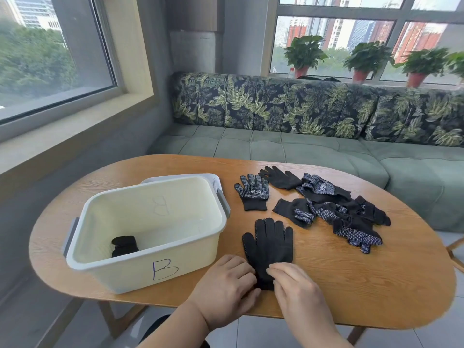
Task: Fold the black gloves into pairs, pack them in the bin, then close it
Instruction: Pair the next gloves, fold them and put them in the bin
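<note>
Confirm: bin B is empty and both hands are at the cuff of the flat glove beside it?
Not empty: the head view shows a folded glove bundle in bin B. The left hand and right hand are at the cuff of the flat glove beside it.

Support surface: oval wooden table (351,285), light brown grain, filling lower half of frame.

- Left of centre: cream rectangular plastic bin (140,270), open top, grey side handles, letter "B" on near wall.
- Behind bin's far rim: pale grey plastic lid (213,180), mostly hidden.
- Lower centre: flat black knit glove (270,244), fingers toward top of frame.
- Centre: black dotted-palm glove (252,193), flat, apart from others.
- Centre right: loose heap of black knit gloves (339,212), overlapping.
</note>
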